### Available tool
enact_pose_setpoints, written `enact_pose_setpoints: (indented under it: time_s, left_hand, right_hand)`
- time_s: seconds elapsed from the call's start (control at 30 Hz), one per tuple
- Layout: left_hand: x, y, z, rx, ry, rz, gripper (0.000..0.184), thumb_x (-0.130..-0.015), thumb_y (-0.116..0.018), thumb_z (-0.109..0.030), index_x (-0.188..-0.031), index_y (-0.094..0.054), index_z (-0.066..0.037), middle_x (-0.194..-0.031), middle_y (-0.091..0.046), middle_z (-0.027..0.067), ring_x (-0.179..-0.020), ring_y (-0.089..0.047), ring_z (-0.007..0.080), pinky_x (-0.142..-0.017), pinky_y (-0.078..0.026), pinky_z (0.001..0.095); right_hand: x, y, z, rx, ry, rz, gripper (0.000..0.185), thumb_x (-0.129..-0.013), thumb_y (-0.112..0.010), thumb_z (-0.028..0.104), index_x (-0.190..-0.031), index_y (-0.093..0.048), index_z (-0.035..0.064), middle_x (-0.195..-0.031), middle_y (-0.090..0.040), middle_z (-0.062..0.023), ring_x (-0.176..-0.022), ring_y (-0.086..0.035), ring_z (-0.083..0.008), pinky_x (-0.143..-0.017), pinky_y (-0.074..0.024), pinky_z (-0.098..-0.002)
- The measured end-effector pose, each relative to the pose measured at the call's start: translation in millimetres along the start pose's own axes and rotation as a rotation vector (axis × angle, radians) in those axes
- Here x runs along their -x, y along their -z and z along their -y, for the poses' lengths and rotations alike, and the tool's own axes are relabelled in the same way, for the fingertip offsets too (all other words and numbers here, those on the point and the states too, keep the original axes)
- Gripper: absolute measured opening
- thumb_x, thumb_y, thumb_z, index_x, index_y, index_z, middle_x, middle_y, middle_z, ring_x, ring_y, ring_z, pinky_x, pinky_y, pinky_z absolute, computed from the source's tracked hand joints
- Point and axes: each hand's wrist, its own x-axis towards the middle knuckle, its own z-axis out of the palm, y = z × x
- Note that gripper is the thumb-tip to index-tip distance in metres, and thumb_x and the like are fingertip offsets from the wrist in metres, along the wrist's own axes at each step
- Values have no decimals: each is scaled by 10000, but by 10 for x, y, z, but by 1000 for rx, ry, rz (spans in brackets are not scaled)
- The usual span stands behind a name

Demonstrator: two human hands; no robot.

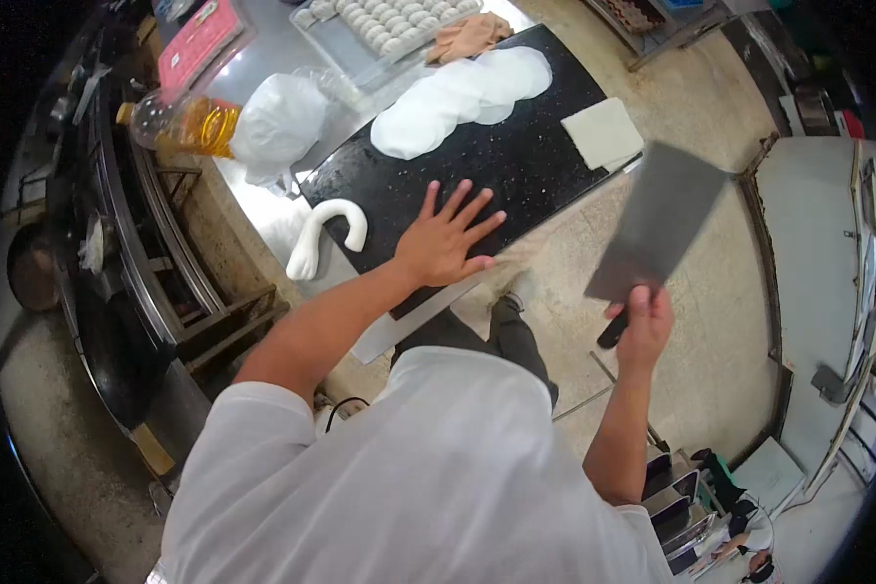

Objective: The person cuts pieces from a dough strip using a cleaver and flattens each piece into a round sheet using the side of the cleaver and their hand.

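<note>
My left hand (448, 241) lies with fingers spread over the near part of a black work board (516, 180). My right hand (644, 329) grips a cleaver (664, 224) by its dark handle, its broad grey blade raised beyond the board's right edge. A curved roll of white dough (333, 222) rests to the left of my left hand, hooked over the board's edge. Several thin round white dough wrappers (457, 102) overlap in a row on the far part of the board. A folded pale cloth (603, 133) lies at the board's right corner.
A tray of white dough pieces (389, 24) stands behind the board, beside a crumpled brown cloth (469, 37). To the left are a bottle of yellow oil (190, 125), a white plastic bag (280, 122) and a pink tray (200, 44) on the metal table (263, 219).
</note>
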Motion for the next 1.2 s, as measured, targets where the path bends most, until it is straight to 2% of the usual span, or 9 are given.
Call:
enact_pose_setpoints:
  time_s: [0.13,0.23,0.33,0.53,0.6,0.67,0.97,1.07,1.2]
  left_hand:
    - [-290,46,36,21,-160,17,699,-981,-456,-654,-1572,-406,-283,-1674,-274,108,-1552,-190,396,-1213,-75,678]
    - [-155,43,52,-54,-75,-36,701,-983,-446,-669,-1578,-391,-304,-1672,-279,98,-1554,-191,391,-1216,-76,676]
    - [11,55,29,-31,-70,-35,713,-981,-433,-685,-1583,-384,-307,-1668,-290,98,-1554,-195,385,-1223,-76,665]
    - [-90,178,74,247,-14,-95,712,-968,-461,-673,-1577,-395,-310,-1659,-322,75,-1545,-230,377,-1247,-118,597]
    - [-46,168,102,318,0,-194,710,-968,-466,-666,-1574,-402,-303,-1653,-336,72,-1543,-242,365,-1250,-128,585]
    - [82,-22,107,115,-322,0,726,-947,-498,-666,-1558,-434,-279,-1633,-374,68,-1529,-281,357,-1241,-146,602]
    - [-808,104,417,20,-360,-95,710,-931,-517,-661,-1527,-473,-278,-1648,-338,105,-1530,-268,384,-1215,-133,664]
    - [-599,23,283,19,-478,12,707,-937,-489,-674,-1535,-457,-299,-1653,-334,94,-1548,-227,366,-1208,-103,689]
    - [-89,-168,55,127,-658,128,733,-913,-489,-720,-1502,-514,-284,-1618,-409,39,-1561,-211,322,-1222,-68,673]
  right_hand:
    - [-952,-284,-234,-65,54,-71,330,-1042,-611,332,-1093,-605,6,-790,-610,-48,-651,-603,-124,-587,-493,-279]
    - [-1484,-463,-661,4,-584,-25,276,-1045,-574,352,-957,-520,96,-711,-561,-24,-537,-537,-142,-497,-472,-314]
    - [-1369,-420,-666,0,-636,-41,219,-1046,-565,316,-996,-522,107,-711,-551,-17,-527,-526,-138,-479,-457,-305]
    - [-325,-456,-502,508,-562,313,322,-1003,-627,354,-979,-621,33,-660,-582,-52,-535,-557,-118,-489,-451,-353]
    - [112,-670,-516,618,-491,512,383,-967,-671,369,-1016,-655,-11,-729,-667,-124,-601,-646,-240,-578,-508,-402]
    - [420,-858,-862,705,-161,715,459,-929,-703,412,-1025,-676,-36,-842,-720,-216,-759,-708,-393,-708,-541,-471]
    - [-449,-1199,-624,908,-438,627,541,-899,-707,480,-1048,-681,-40,-962,-714,-282,-930,-696,-466,-852,-537,-515]
    - [10,-1045,-676,801,-300,624,554,-875,-745,466,-1079,-655,-41,-987,-717,-275,-909,-700,-471,-833,-548,-512]
    - [418,-1072,-729,841,-439,640,570,-819,-807,445,-1083,-638,-32,-1000,-715,-272,-944,-699,-460,-831,-551,-519]
